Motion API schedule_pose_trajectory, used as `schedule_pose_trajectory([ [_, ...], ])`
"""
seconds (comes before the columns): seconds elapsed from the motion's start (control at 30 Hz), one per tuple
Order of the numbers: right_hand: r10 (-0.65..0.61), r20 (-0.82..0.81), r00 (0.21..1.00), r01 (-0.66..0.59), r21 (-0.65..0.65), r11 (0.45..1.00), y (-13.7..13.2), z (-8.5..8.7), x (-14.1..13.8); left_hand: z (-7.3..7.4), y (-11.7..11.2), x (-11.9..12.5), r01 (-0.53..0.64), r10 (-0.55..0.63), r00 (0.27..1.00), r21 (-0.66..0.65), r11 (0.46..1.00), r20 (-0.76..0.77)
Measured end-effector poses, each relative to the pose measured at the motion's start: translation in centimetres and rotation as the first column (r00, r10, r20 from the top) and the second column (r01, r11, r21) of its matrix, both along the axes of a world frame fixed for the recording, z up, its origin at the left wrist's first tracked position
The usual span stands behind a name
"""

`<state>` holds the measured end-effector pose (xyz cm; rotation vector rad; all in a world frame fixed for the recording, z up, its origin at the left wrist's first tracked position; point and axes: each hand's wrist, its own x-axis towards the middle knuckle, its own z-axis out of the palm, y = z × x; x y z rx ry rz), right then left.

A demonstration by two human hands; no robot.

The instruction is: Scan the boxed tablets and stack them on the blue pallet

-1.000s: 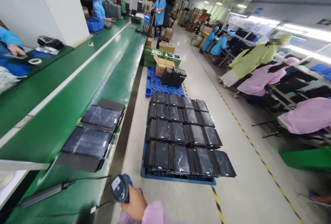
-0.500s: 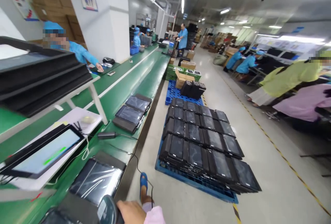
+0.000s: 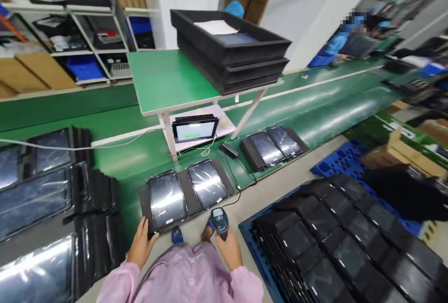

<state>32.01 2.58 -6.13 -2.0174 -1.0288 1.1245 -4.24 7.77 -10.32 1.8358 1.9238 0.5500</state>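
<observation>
My right hand (image 3: 228, 247) grips a handheld barcode scanner (image 3: 220, 219) whose cable runs up over the green conveyor belt (image 3: 115, 158). My left hand (image 3: 140, 243) rests on the near corner of a bagged black tablet (image 3: 165, 200) lying at the belt's front edge. A second bagged tablet (image 3: 207, 184) lies right beside it. The scanner head points toward these two tablets from just below them. Both sleeves are pink.
A small green table (image 3: 168, 79) over the belt carries stacked black trays (image 3: 231, 48); a lit monitor (image 3: 194, 129) sits beneath. Two more tablets (image 3: 273, 143) lie to the right, several stacked ones (image 3: 45, 191) left. A blue pallet (image 3: 336, 163) of tablets fills the floor right. A person in blue (image 3: 336, 46) works beyond.
The view has swung left from looking down the aisle to facing the belt. My left hand has come into view on a tablet, and the scanner now sits in front of me.
</observation>
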Motion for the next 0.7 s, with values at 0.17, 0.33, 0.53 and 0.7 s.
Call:
schedule_pose_trajectory([
  [0.17,0.019,0.119,0.993,-0.013,-0.053,0.998,0.1,0.8,2.1,-1.5,-2.2,1.1,0.001,0.000,0.999,-0.035,0.999,0.039],
  [0.33,0.055,0.155,0.986,-0.051,-0.035,0.998,0.7,1.3,3.9,-1.9,-2.1,2.4,-0.083,0.084,0.995,-0.014,0.996,0.052],
  [0.53,0.166,0.199,0.966,-0.146,-0.111,0.983,1.4,2.1,4.5,-2.6,-2.3,2.2,-0.084,0.084,0.996,0.016,0.996,0.018],
  [0.7,0.202,0.213,0.956,-0.171,-0.158,0.973,1.6,2.6,4.8,-3.4,-2.5,2.2,-0.081,0.083,0.996,0.051,0.995,-0.026],
])
